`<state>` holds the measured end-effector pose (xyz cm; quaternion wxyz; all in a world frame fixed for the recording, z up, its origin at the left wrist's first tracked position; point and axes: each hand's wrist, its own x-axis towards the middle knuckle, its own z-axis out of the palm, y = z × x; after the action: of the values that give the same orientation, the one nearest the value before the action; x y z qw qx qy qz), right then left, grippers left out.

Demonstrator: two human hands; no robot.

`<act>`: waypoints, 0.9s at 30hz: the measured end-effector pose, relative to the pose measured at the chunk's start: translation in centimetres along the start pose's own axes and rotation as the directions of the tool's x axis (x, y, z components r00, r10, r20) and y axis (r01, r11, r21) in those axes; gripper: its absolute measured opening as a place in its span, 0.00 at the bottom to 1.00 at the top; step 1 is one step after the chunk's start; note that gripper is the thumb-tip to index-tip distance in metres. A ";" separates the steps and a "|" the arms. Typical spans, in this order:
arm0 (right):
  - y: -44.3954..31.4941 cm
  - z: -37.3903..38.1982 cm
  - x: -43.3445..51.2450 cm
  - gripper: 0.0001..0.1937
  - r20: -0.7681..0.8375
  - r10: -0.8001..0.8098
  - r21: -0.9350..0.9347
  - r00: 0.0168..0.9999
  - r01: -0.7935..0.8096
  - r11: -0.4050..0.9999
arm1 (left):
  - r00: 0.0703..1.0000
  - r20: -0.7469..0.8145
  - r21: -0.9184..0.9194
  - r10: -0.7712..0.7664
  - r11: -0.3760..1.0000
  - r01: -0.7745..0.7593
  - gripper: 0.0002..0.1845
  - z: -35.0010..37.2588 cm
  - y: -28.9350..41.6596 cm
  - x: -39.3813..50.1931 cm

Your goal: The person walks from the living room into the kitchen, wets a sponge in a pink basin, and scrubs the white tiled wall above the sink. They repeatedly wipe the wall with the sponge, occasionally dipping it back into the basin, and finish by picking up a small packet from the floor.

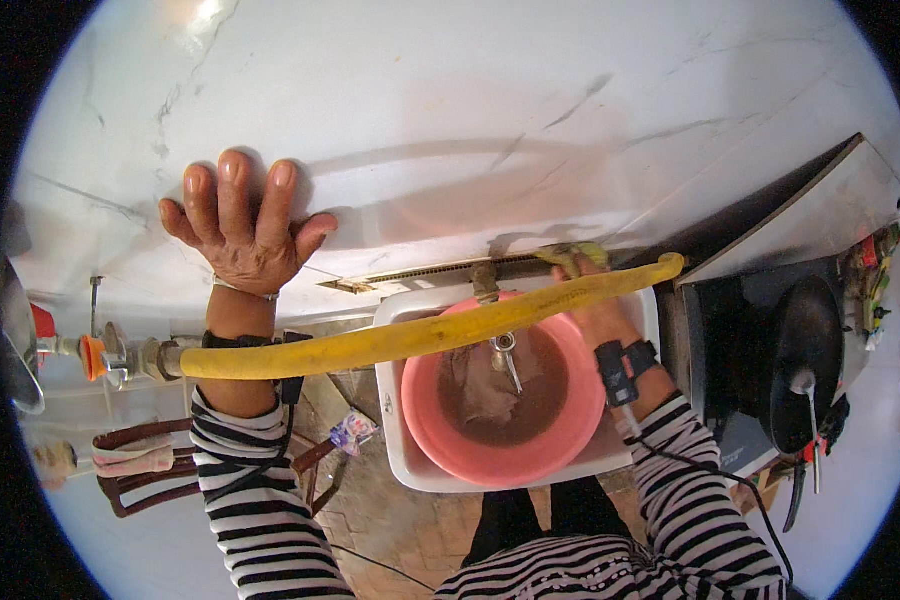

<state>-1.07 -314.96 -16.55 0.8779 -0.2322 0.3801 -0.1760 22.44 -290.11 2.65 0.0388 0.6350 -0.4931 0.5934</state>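
My left hand (251,232) is pressed flat on a white marbled wall (450,97), fingers spread and holding nothing. With my right hand (601,319) I hold a yellow-green cloth or scrubber (581,253) low against the wall. It is slightly blurred, and a yellow hose (420,337) crosses in front of that hand. Below the hose, a pink basin (429,442) of murky brown water (487,405) sits in a white sink (400,461). A metal tap (503,343) is above the basin, partly behind the hose.
The hose runs from a metal valve fitting (154,358) at left towards a tilted panel (802,210) at right. A black wok (802,330) with a metal ladle (811,420) rests on a dark stovetop (731,337). A brown chair (112,499) holds a towel (133,457).
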 end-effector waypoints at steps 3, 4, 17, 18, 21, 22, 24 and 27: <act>-1.5 -0.7 -0.1 0.08 -0.034 0.029 -0.003 0.999 -0.029 1.000 | 1.000 -0.004 0.023 0.003 1.000 -0.003 0.32 0.1 -0.1 -0.2; -0.8 -0.6 0.2 0.08 -0.065 0.000 -0.012 0.998 0.000 1.000 | 1.000 -0.002 0.026 0.005 1.000 -0.005 0.32 0.1 -0.1 -0.3; -0.7 -3.4 2.1 0.20 -0.081 -0.168 -0.031 0.982 0.166 0.986 | 0.998 0.040 0.081 0.055 0.995 -0.058 0.35 -0.1 -0.2 0.0; -0.1 -2.6 2.1 0.19 -0.133 -0.170 -0.080 0.976 0.160 0.984 | 0.997 0.054 0.097 0.060 0.993 -0.065 0.36 -0.2 -0.3 0.0; 4.5 1.5 2.8 0.14 -0.042 -0.278 -0.174 0.960 0.267 0.948 | 0.994 0.075 0.114 0.078 0.990 -0.086 0.37 -0.3 -0.4 0.0; 4.9 2.0 2.4 0.12 -0.009 -0.310 -0.198 0.951 0.302 0.932 | 0.994 0.065 0.111 0.083 0.990 -0.090 0.37 -0.5 -0.5 0.0; 4.5 2.6 1.7 0.09 0.128 -0.197 -0.192 0.972 0.219 0.957 | 0.994 0.080 0.104 0.075 0.991 -0.084 0.37 -0.5 -0.4 0.2; 0.3 1.1 0.2 0.07 0.480 -0.564 -0.612 0.672 0.717 0.334 | 0.994 0.052 0.083 0.100 0.991 -0.104 0.37 -0.2 -0.3 0.4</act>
<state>-0.10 -314.49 -16.15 0.5799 -0.7241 0.2113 -0.3079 22.45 -290.03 3.18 -0.0306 0.6239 -0.5001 0.5998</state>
